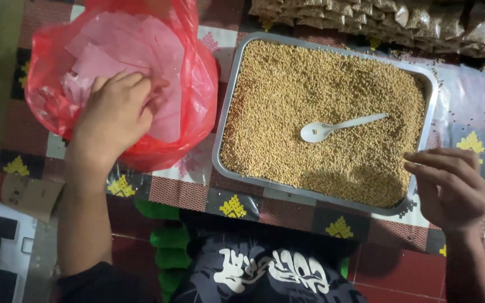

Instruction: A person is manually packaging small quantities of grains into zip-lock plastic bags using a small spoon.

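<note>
Head view: the left hand (116,112) reaches into a red plastic bag (197,84), fingers curled together on thin pink sheets (124,50), which look light, limp and slippery, best pinched at an edge. Beside it sits a metal tray (228,101) of small tan grains with a white spoon (332,126) lying in them. The right hand (450,188), fingers loosely apart, touches the tray's near right corner.
</note>
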